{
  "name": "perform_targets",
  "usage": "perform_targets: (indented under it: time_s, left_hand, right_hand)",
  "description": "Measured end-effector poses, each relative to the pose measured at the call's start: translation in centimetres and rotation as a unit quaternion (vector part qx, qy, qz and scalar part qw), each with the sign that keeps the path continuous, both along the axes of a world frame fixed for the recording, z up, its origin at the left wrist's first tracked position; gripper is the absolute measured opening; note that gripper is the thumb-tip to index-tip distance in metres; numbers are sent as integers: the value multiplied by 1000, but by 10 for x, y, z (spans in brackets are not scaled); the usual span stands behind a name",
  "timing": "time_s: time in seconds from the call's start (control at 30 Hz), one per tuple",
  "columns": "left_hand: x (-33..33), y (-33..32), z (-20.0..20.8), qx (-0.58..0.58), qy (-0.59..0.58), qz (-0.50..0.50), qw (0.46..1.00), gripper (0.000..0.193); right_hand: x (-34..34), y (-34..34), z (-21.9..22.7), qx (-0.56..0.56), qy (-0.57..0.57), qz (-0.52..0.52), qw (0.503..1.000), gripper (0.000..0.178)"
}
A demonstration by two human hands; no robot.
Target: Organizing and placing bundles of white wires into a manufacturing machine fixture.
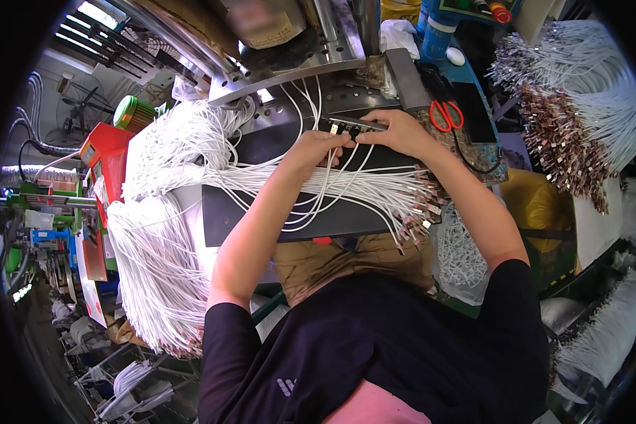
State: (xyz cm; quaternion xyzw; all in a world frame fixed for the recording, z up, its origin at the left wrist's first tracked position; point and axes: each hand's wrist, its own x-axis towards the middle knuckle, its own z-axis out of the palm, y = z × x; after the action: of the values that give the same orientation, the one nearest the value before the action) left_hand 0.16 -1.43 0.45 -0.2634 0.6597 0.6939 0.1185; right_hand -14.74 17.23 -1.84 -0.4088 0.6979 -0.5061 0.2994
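Observation:
My left hand pinches a white cable by its connector end, at the front of the machine's bed. Close beside it, the fingers of my right hand are curled at a narrow metal bar fixture with dark slots. Whether the right fingers also grip a cable is hidden. Several white cables rise from the fixture and others hang below my hands. Under my forearms a bundle of white cables lies across a black board, its metal connector ends fanned out to the right.
Overhead stands a press with a metal plate and columns. Large heaps of white cables lie on the left, beside a red machine part. Red-handled scissors rest at the right. More cable bundles hang farther right, above a yellow bag.

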Motion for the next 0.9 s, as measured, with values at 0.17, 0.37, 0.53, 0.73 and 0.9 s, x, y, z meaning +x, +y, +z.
perform_targets:
  time_s: [0.17,0.37,0.53,0.73,0.9]
  left_hand:
    - [4,-2,7,35,31,9,999,28]
    - [15,-14,9,-28,21,11,999,31]
    - [7,-15,-3,-114,21,-72,991,34]
    - [4,-10,4,-108,11,-84,991,35]
    - [1,-2,5,-36,-21,11,999,34]
  right_hand:
    - [-5,0,1,7,6,-21,1000,53]
    - [-11,4,1,47,-25,-40,998,53]
    - [-11,4,4,59,-31,9,998,51]
    - [1,12,31,66,-62,62,994,35]
    - [6,12,22,51,10,30,998,35]
